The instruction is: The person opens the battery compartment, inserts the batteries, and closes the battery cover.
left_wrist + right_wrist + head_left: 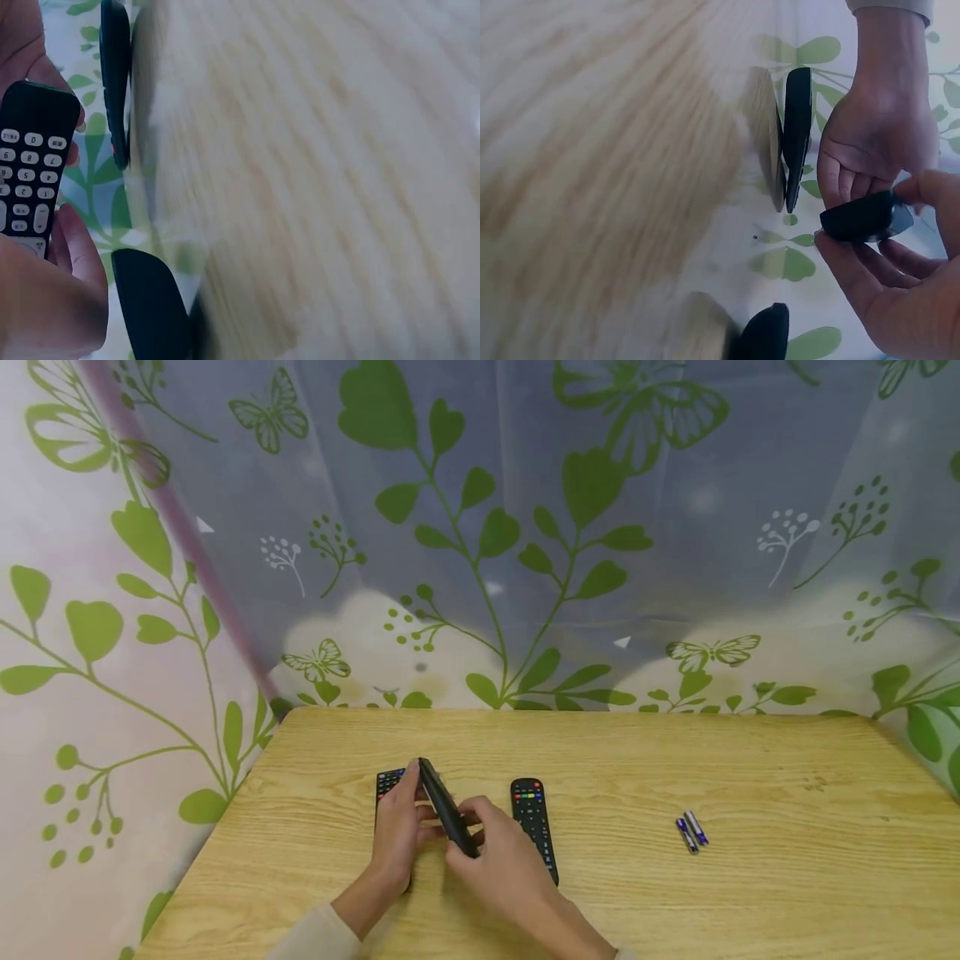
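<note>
Both hands hold a black remote control (447,810) raised at a slant above the table. Its face of white buttons shows in the left wrist view, the remote control (26,161) appearing upside down there. My left hand (396,833) holds the upper end, thumb along one edge, fingers behind. The lower end is gripped between thumb and fingers of my right hand (508,862). Beneath the left hand lies a second remote (390,779), mostly covered by it. A third remote (534,814), with coloured buttons, lies just beyond the right hand, which hides part of it.
Two small batteries (692,832) lie side by side on the wooden table (795,877), to the right of the remotes. A curtain (510,593) printed with green leaves and butterflies hangs behind the table's back edge and along its left side.
</note>
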`<state>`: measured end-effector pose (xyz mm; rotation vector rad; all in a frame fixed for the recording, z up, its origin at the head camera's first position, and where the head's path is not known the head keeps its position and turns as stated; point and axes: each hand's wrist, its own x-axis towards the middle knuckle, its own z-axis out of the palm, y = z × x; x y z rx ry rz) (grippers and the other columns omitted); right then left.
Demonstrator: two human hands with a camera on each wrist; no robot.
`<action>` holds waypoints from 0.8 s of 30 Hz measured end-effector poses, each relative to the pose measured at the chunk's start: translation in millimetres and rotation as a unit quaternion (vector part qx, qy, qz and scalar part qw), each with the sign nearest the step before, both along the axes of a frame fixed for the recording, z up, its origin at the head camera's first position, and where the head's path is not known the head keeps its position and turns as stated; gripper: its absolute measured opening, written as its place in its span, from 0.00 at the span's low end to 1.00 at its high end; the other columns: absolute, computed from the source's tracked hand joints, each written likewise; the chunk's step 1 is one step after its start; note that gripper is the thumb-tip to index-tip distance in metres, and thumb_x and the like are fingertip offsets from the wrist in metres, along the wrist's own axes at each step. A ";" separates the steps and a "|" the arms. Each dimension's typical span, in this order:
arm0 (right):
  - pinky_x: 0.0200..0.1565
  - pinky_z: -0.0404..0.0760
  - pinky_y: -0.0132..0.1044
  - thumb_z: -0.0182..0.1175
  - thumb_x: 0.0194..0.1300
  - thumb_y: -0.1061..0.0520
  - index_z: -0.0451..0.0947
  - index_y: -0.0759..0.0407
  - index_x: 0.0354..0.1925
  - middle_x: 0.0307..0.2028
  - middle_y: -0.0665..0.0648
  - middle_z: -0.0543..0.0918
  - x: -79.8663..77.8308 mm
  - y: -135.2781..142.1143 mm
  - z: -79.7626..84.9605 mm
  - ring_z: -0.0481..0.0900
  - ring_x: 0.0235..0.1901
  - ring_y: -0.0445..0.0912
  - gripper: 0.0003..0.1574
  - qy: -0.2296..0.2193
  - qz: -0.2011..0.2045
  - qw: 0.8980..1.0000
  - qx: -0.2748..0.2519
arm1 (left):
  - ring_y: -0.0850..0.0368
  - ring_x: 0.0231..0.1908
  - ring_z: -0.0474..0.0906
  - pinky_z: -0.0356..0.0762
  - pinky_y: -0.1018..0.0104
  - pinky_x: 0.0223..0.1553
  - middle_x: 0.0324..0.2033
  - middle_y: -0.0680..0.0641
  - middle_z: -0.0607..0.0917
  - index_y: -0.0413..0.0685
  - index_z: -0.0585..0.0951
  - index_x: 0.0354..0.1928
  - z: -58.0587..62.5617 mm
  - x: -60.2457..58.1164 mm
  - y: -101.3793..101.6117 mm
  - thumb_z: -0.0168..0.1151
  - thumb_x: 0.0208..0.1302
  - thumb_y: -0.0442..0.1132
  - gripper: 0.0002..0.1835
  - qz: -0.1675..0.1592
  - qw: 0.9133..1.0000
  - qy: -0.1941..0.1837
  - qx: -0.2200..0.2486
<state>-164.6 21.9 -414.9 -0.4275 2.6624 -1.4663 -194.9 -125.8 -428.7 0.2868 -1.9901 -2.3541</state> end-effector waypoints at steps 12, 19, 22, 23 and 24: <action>0.38 0.82 0.37 0.53 0.70 0.58 0.70 0.66 0.58 0.46 0.61 0.82 -7.0 4.4 -10.3 0.80 0.42 0.45 0.21 -0.055 0.010 0.993 -0.105 | 0.55 0.34 0.80 0.84 0.59 0.32 0.38 0.44 0.80 0.35 0.69 0.62 -4.3 -5.8 -3.9 0.52 0.71 0.38 0.21 -0.034 0.999 -0.028 -0.016; 0.36 0.80 0.34 0.53 0.69 0.60 0.72 0.70 0.58 0.47 0.61 0.76 -9.8 5.8 -12.0 0.78 0.41 0.46 0.22 -0.034 0.021 0.998 -0.057 | 0.54 0.35 0.78 0.84 0.60 0.31 0.38 0.43 0.78 0.36 0.69 0.62 -4.4 -8.6 -3.1 0.50 0.69 0.33 0.20 -0.046 0.997 -0.032 -0.052; 0.37 0.80 0.34 0.56 0.68 0.60 0.73 0.71 0.57 0.49 0.63 0.73 -9.6 6.7 -13.7 0.78 0.42 0.48 0.22 -0.030 0.028 0.998 -0.046 | 0.53 0.37 0.76 0.84 0.60 0.30 0.39 0.41 0.75 0.37 0.69 0.62 -5.3 -8.5 -3.0 0.47 0.70 0.32 0.20 -0.048 0.995 -0.033 -0.082; 0.37 0.81 0.34 0.56 0.68 0.60 0.73 0.71 0.57 0.49 0.63 0.73 -9.4 6.9 -14.6 0.79 0.42 0.48 0.23 -0.035 0.032 0.998 -0.046 | 0.52 0.37 0.76 0.84 0.60 0.30 0.40 0.41 0.75 0.37 0.69 0.62 -5.5 -7.9 -3.1 0.47 0.70 0.32 0.20 -0.049 0.994 -0.035 -0.091; 0.37 0.81 0.34 0.57 0.68 0.60 0.72 0.72 0.58 0.49 0.63 0.74 -9.6 7.0 -15.7 0.79 0.42 0.48 0.23 -0.038 0.036 0.998 -0.048 | 0.52 0.37 0.75 0.84 0.60 0.30 0.40 0.40 0.74 0.37 0.69 0.62 -6.1 -7.3 -3.3 0.47 0.70 0.32 0.20 -0.049 0.993 -0.038 -0.102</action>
